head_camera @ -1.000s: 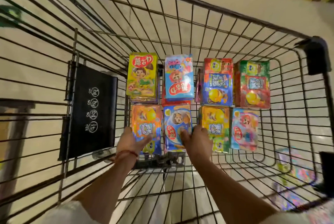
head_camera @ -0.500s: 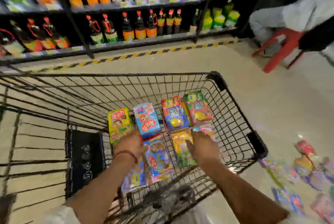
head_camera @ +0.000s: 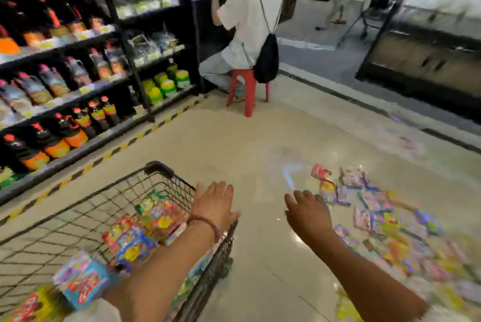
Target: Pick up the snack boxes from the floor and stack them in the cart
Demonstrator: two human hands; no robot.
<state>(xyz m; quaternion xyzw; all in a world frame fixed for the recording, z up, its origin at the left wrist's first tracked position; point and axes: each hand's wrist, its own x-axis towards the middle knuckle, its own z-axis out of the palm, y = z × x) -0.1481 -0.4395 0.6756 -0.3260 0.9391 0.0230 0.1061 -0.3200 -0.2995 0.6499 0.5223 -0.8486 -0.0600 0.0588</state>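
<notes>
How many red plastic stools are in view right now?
1. The red plastic stool stands at the shelf's end beyond the wire cart, under a seated person; others may be hidden.

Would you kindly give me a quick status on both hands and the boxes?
Left hand open above cart rim. Right hand open, toward floor snack boxes. Nothing between.

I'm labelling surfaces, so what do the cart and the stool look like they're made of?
Cart: dark metal wire, judging by its thin rigid grid, with a black, probably plastic corner cap. Stool: red, smooth and evenly coloured, likely moulded plastic; blur leaves that open.
</notes>
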